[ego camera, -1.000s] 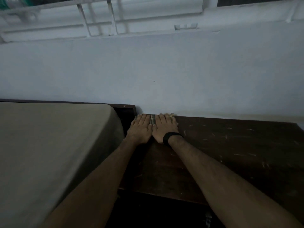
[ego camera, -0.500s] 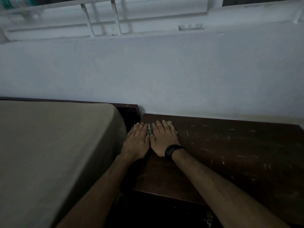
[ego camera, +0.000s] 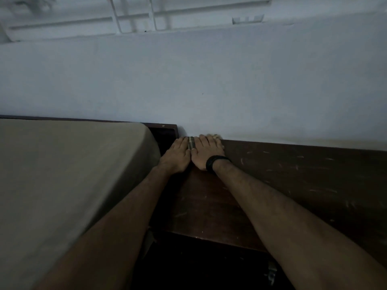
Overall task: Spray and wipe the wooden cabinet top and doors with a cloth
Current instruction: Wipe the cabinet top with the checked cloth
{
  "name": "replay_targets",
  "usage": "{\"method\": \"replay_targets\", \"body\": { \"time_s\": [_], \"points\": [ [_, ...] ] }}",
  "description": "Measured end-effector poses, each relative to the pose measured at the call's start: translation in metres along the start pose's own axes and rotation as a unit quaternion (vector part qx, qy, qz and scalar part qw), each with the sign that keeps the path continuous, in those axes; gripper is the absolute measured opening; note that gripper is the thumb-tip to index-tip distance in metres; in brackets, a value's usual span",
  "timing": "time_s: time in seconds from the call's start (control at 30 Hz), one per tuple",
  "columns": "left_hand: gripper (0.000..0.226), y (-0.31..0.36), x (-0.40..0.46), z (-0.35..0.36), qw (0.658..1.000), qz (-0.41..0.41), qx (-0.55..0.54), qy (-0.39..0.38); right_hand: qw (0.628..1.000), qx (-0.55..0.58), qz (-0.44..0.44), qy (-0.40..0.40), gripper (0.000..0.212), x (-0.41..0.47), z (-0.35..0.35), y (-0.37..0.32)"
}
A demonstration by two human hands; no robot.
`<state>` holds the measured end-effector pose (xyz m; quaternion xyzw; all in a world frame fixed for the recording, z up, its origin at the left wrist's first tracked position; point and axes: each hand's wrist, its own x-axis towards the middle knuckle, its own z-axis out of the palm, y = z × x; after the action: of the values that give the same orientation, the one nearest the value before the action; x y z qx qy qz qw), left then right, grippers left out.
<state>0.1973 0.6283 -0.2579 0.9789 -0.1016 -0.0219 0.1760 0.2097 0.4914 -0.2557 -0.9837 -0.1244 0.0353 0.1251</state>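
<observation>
The dark wooden cabinet top [ego camera: 293, 185] runs along the wall, scratched with pale marks. My left hand [ego camera: 177, 156] and my right hand [ego camera: 206, 152] lie flat side by side at its far left corner, against the wall. Both press down on a striped cloth [ego camera: 191, 143], of which only a strip between the hands and a pale bit by the right fingertips shows. A black band circles my right wrist. The cabinet doors below are in deep shadow. No spray bottle is in view.
A bed with a tan sheet [ego camera: 62, 174] fills the left side, close beside the cabinet. A pale blue wall [ego camera: 209, 80] stands right behind, with a white window grille [ego camera: 136, 15] above. A metal hinge or latch [ego camera: 271, 272] shows at the cabinet front.
Both hands slid the cloth back toward me half a second ago, and have now pushed it forward again to the wall edge.
</observation>
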Motion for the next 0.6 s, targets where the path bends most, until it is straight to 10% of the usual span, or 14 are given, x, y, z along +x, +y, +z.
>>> {"method": "replay_targets", "body": {
  "time_s": [0.6],
  "points": [
    [0.056, 0.011, -0.106, 0.006, 0.998, 0.002, 0.062, 0.000, 1.000, -0.007, -0.025, 0.006, 0.060, -0.093, 0.017, -0.028]
  ]
}}
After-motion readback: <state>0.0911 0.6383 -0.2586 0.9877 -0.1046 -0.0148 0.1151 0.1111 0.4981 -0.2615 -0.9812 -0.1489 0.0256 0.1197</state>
